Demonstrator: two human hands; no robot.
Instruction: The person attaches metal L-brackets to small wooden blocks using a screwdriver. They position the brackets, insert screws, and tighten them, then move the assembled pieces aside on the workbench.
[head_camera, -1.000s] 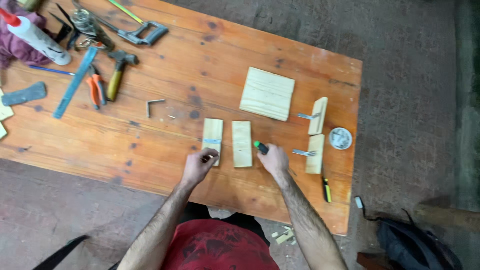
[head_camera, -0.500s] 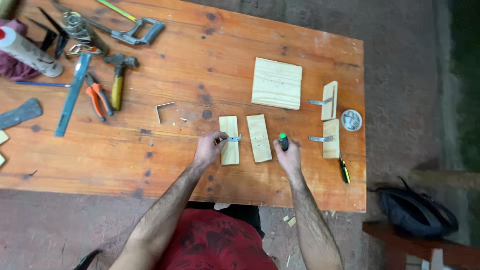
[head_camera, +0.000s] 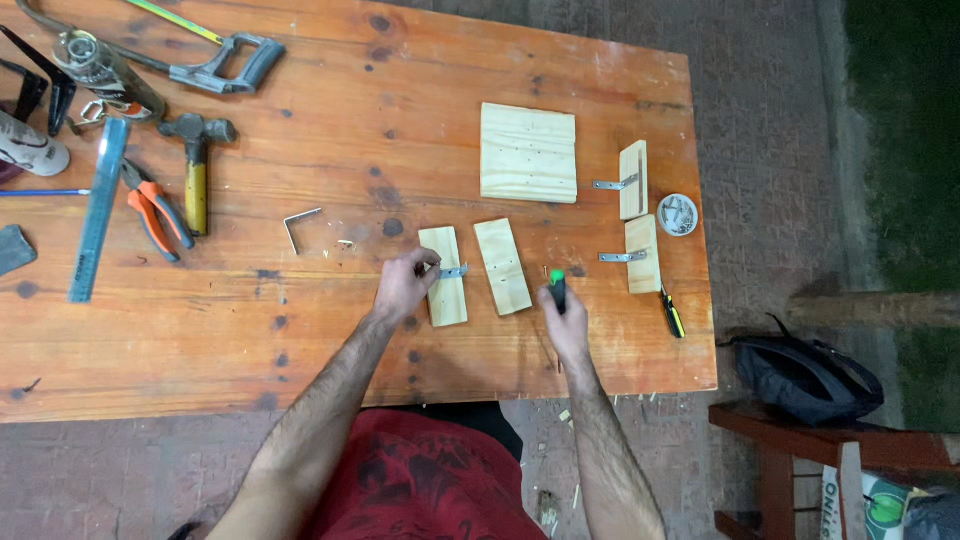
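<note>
Both hands look barely shifted vs half a sec ago, mostly the head cam moved, so the whole surface (head_camera: 300, 330) sits a bit differently in frame. Left hand (head_camera: 403, 285) is on the small wood block (head_camera: 443, 290), fingers pinched on the little metal bracket (head_camera: 453, 271) that lies across the block's right edge, prob pinning it flat so it doesn't slide. Right hand (head_camera: 566, 325) is closed round a screwdriver w/ a green-tipped handle (head_camera: 556, 288), held upright-ish just right of the second block (head_camera: 502, 266), tip hidden so can't tell if it touches anything.

Second block lies tilted, just beside the first, no bracket on it as far as visible. Further right, two more blocks (head_camera: 640, 215) already have brackets sticking out to their left, next to a small round tin (head_camera: 677, 214) w/ what looks like screws. Bigger square board (head_camera: 528, 152) sits above, well apart from the hands. Another yellow-handled screwdriver (head_camera: 672, 314) lies near the right edge.

Left side of the surface is the tool pile: hammer (head_camera: 196, 160), orange pliers (head_camera: 155, 210), ruler (head_camera: 98, 210), hacksaw (head_camera: 215, 60). All out of reach rn.
</note>
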